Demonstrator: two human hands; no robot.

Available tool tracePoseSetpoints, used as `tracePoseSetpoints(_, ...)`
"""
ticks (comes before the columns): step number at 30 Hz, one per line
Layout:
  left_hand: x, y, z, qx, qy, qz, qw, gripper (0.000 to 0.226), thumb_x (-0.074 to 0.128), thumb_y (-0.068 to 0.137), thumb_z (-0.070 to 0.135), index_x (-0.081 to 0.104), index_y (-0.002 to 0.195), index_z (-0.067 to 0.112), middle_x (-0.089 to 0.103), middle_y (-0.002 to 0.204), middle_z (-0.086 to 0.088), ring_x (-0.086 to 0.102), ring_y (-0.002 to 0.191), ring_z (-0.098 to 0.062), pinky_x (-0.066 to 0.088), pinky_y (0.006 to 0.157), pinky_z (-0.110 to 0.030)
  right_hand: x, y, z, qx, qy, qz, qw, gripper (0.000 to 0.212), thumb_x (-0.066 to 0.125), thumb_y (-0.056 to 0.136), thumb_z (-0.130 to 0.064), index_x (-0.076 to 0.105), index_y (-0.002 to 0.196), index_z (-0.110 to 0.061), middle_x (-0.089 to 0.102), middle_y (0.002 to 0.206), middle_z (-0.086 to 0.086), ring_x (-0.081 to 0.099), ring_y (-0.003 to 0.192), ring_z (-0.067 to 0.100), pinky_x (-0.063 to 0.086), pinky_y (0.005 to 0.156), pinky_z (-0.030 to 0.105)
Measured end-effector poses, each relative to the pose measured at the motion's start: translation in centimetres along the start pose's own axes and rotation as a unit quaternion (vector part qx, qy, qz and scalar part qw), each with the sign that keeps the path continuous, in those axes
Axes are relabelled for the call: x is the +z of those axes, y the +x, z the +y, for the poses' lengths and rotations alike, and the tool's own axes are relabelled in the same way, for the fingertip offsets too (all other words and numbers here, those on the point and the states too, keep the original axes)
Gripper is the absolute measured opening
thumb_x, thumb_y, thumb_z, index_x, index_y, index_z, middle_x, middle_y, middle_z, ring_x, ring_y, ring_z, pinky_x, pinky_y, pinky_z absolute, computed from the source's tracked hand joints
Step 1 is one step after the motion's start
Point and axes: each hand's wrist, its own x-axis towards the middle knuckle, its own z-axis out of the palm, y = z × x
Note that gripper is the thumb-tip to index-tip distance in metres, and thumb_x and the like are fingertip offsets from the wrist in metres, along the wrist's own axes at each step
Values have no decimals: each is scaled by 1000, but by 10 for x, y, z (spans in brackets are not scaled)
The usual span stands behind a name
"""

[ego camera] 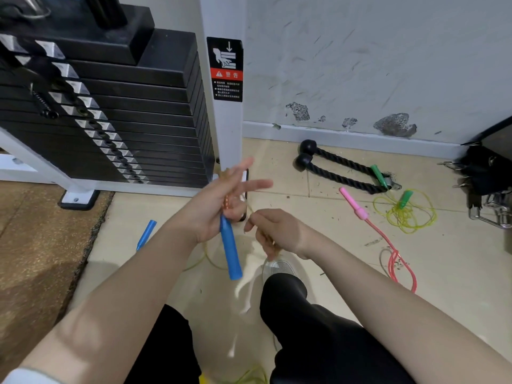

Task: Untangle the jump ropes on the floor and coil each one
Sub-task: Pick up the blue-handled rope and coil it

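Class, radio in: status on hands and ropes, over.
Left hand holds blue foam handle; right hand pinches its rope. Pink-handled rope and green-handled yellow rope uncoiled on floor.

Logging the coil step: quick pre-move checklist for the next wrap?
1. Blue handle held in left hand: ok.
2. Right hand pinching the cord: ok.
3. Cord wraps on left hand neat: cannot tell, blurred.
4. Second blue handle picked up: not ok, on the floor.
5. Pink rope coiled: not ok, strung out.
6. Yellow-green rope coiled: not ok, loose tangle.
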Motion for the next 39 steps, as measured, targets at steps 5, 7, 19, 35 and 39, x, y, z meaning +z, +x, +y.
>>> tracePoseSetpoints(5, -34, 17, -11, 9, -13, 188, 982, 61, 46, 98, 14, 16, 148, 30, 56, 132, -6, 70, 85, -21, 56, 80, -26, 3, -14, -15, 16, -85, -147, 985, 21, 50, 95, -22, 53, 113, -11, 53, 61, 5, 37, 32, 10, 37, 38, 21)
tracePoseSetpoints(7, -43, 15, -18, -8, 8, 203, 979, 62, 44, 99, 12, 13, 148, 32, 53, 135, -8, 68, 94, -23, 49, 96, -38, -2, -17, -21, -34, -84, -139, 986, 14, 57, 92, -17, 60, 105, -13, 49, 53, -2, 37, 35, 7, 36, 40, 21)
tracePoseSetpoints(19, -7, 6, -20, -128, -127, -367, 913, 53, 43, 95, 47, 60, 122, 5, 66, 73, -10, 26, 31, -1, 39, 39, -12, -21, -1, 0, -108, 142, 145, 973, 16, 57, 91, -13, 65, 78, -7, 61, 68, 0, 55, 65, 5, 45, 68, 17)
tracePoseSetpoints(35, -18, 5, -31, -118, 122, 98, 981, 38, 48, 97, 29, 46, 134, 21, 71, 102, -4, 62, 49, -16, 55, 58, -27, -14, -17, -17, -89, -8, 20, 996, 11, 66, 85, -13, 68, 78, -5, 54, 49, -4, 44, 45, 4, 36, 51, 15)
tracePoseSetpoints(39, 0, -9, -22, -189, 161, -125, 961, 77, 30, 83, 72, 70, 97, 7, 64, 55, -9, 21, 27, -8, 32, 47, -25, -19, -14, -12, -125, 75, 133, 980, 16, 67, 83, -9, 61, 68, -11, 51, 50, -13, 43, 49, -1, 33, 55, 12)
